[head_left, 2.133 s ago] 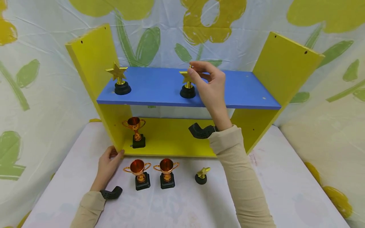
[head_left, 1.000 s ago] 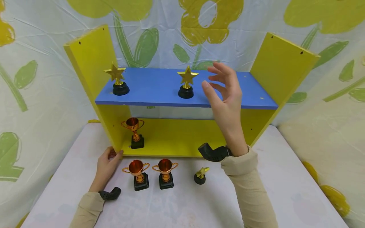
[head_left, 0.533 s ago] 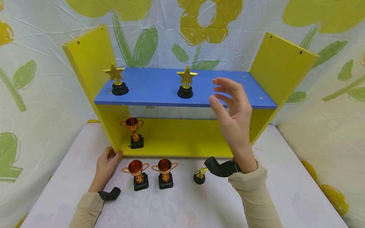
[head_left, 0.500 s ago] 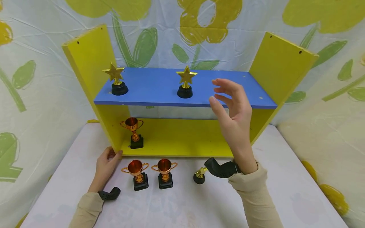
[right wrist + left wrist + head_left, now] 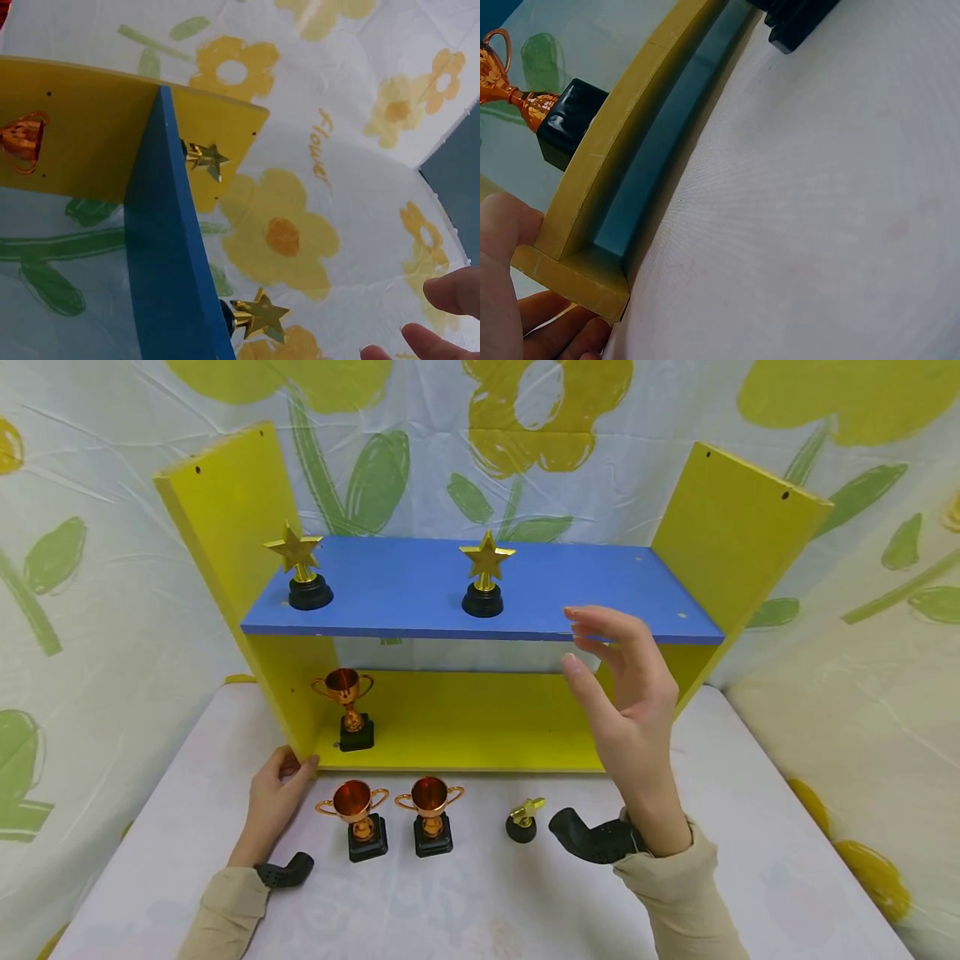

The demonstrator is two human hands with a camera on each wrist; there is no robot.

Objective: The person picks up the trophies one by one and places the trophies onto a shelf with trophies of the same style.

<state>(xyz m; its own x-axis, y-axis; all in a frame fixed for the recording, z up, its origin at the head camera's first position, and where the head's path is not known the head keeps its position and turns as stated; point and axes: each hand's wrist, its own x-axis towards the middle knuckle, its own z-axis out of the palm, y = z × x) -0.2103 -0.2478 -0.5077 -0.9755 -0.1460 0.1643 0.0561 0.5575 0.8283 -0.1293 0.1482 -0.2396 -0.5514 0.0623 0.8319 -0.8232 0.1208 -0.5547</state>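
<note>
One shelved star trophy (image 5: 486, 565) stands forward-left of the right grip (image 5: 636, 706), fingers loosely parted

The left hand (image 5: 272, 793) holds a yellow-and-blue shelf (image 5: 480, 718) by its near left corner; the right hand (image 5: 636, 702) hovers right of a black-based gold star trophy (image 5: 486, 565).

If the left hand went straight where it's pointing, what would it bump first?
The yellow shelf corner at the bottom. There'd be no gap to cross: the left hand looks wrapped around it right now.
</note>
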